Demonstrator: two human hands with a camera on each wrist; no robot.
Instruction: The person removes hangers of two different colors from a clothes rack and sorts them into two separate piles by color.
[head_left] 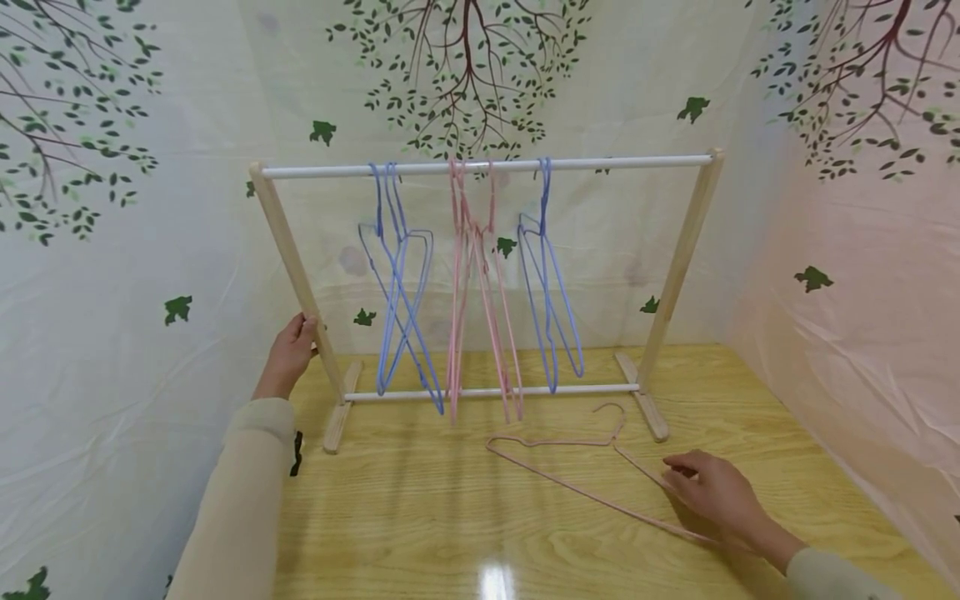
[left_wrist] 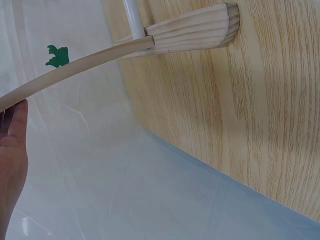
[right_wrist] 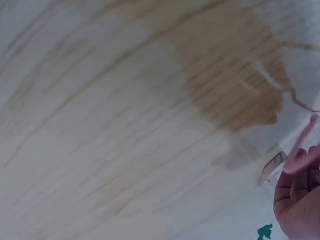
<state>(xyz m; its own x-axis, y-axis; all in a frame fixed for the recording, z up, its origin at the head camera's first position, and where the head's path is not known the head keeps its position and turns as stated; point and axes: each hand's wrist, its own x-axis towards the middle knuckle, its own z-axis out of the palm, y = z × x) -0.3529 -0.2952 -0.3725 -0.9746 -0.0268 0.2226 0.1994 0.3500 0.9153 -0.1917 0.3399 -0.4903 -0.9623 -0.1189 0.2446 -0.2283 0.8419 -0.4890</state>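
My left hand (head_left: pixel 290 354) grips the left wooden post (head_left: pixel 288 242) of a clothes rack, about two thirds down. In the left wrist view, the fingers (left_wrist: pixel 17 122) lie against that post. A pink clothes hanger (head_left: pixel 555 481) lies on the wooden table in front of the rack, its hook toward the rack's right foot. At the hanger's right shoulder is my right hand (head_left: pixel 716 492), fingers bent. Pink shows by its fingertips in the right wrist view, blurred, so whether they pinch the hanger is unclear. The hand hides part of the hanger.
Blue hangers (head_left: pixel 393 317) hang left on the white top rail (head_left: pixel 322 172), pink hangers (head_left: pixel 452 333) in the middle, more blue hangers (head_left: pixel 551 325) at right. A lower rail (head_left: pixel 592 388) joins the rack's feet. Printed sheets (head_left: pixel 225 108) surround the table (head_left: pixel 420 517).
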